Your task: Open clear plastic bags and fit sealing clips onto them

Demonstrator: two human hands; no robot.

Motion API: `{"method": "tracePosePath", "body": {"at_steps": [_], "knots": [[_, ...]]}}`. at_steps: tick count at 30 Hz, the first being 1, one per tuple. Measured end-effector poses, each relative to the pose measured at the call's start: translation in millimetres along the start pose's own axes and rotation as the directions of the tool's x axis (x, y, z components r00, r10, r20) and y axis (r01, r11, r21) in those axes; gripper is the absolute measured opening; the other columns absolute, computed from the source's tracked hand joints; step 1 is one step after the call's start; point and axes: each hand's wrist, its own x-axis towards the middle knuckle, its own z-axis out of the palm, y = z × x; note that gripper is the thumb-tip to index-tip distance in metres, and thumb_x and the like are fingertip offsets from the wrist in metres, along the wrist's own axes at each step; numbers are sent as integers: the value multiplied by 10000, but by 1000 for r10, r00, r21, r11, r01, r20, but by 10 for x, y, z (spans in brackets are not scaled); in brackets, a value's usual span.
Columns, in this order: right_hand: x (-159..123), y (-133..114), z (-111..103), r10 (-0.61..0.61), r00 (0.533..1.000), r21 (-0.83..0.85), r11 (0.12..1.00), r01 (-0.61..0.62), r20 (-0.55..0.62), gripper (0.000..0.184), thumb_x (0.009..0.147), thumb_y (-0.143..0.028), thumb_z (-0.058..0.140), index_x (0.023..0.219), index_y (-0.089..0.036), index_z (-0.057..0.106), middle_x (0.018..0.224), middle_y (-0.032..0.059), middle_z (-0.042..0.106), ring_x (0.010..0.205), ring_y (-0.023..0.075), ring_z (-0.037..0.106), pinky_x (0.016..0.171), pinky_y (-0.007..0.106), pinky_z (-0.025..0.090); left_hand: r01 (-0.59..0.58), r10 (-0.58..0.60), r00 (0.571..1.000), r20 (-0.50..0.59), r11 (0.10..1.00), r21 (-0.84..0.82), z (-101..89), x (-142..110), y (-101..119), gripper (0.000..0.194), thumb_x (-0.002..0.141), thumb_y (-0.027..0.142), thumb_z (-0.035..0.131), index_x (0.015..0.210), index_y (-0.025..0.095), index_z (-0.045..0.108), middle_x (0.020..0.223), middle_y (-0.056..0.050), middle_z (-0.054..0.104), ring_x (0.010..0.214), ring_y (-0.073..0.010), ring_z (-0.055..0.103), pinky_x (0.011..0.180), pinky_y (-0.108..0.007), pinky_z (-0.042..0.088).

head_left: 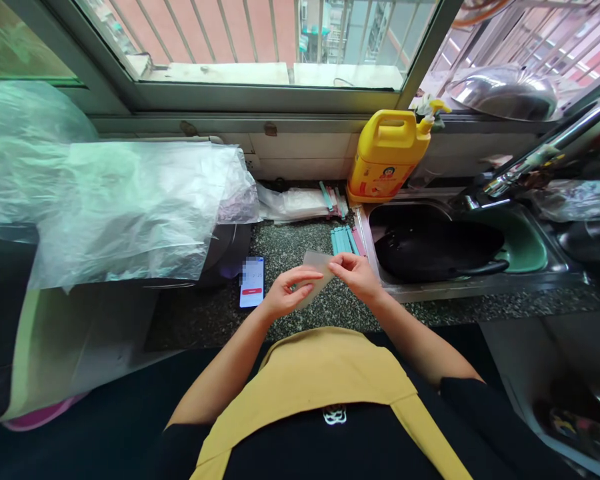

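Note:
Between my two hands is a small translucent plastic bag [319, 285], held over the speckled counter [285, 243]. My left hand [287, 293] grips its left side between thumb and fingers. The fingertips of my right hand [356, 275] pinch its upper right edge. Just beyond my right hand, several teal strips [340, 240] lie side by side, with pink strips [359, 241] next to them; they look like bag sealing clips. Further back lies a clear plastic packet [300, 203], with more teal and pink strips at its right end.
A phone [252, 283] lies left of my hands. Plastic sheeting [130, 207] covers something at the left. A yellow pump jug [385, 157] stands by the sink rim [430, 292]. The sink holds a black wok [440, 250], with a faucet [495, 190] above it.

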Motion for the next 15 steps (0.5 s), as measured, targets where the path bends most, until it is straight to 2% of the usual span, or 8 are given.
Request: {"method": "tracePosePath", "body": {"at_steps": [2,4,7,9,10,11,12,15], "knots": [[7,34,31,0,1000,-2,1000,0,12,357,676,-493,672,598,-182,514,570,-47,476,553,81,403,556,237,342,3,-3,1000,23,1000,7,13,12,-49,243,779,205,587,976,198,730,1019,-81,726,958,-176,662,857,-282,514],[25,93,24,11,999,-14,1000,-10,45,352,674,-491,671,605,-179,524,574,-46,497,552,80,419,555,230,357,44,-45,999,24,998,40,31,27,-93,238,785,190,541,911,194,743,953,-71,741,882,-165,681,801,-270,530],[96,261,-110,48,998,-42,998,-47,38,334,678,-500,657,698,-175,585,635,-23,581,587,96,500,591,235,416,75,-71,997,-26,983,170,48,48,-5,271,774,150,481,834,184,744,847,-60,752,776,-162,691,726,-267,542],[182,412,-302,122,990,-153,979,-132,-73,319,736,-478,592,795,-166,624,687,4,634,618,115,553,615,247,448,24,-7,998,-56,954,300,46,45,235,280,768,130,475,843,183,740,828,-64,750,756,-172,688,706,-279,547],[235,490,-423,162,972,-280,938,-205,-170,288,764,-434,563,808,-159,633,709,16,653,635,121,573,628,248,457,-10,33,998,-54,926,377,42,33,411,274,772,130,483,849,191,738,803,-61,747,727,-172,682,688,-285,547],[292,565,-553,176,944,-439,851,-288,-279,253,780,-386,549,820,-155,642,744,25,674,669,124,595,656,242,464,-51,83,995,-55,897,439,37,12,616,267,777,133,494,861,208,736,795,-57,744,711,-173,677,680,-296,550],[350,633,-682,182,920,-585,724,-364,-347,233,791,-356,539,834,-158,654,797,30,694,723,128,617,694,233,468,-99,141,989,-51,871,481,31,-19,839,266,775,139,508,884,231,733,791,-52,740,699,-177,672,666,-306,556],[522,792,-997,216,884,-669,586,-457,-415,208,799,-262,525,860,-132,675,906,91,711,848,180,638,758,260,457,-182,218,976,-16,850,494,6,-184,1492,383,752,193,555,1085,338,676,835,-40,729,751,-217,678,660,-372,586]]}}
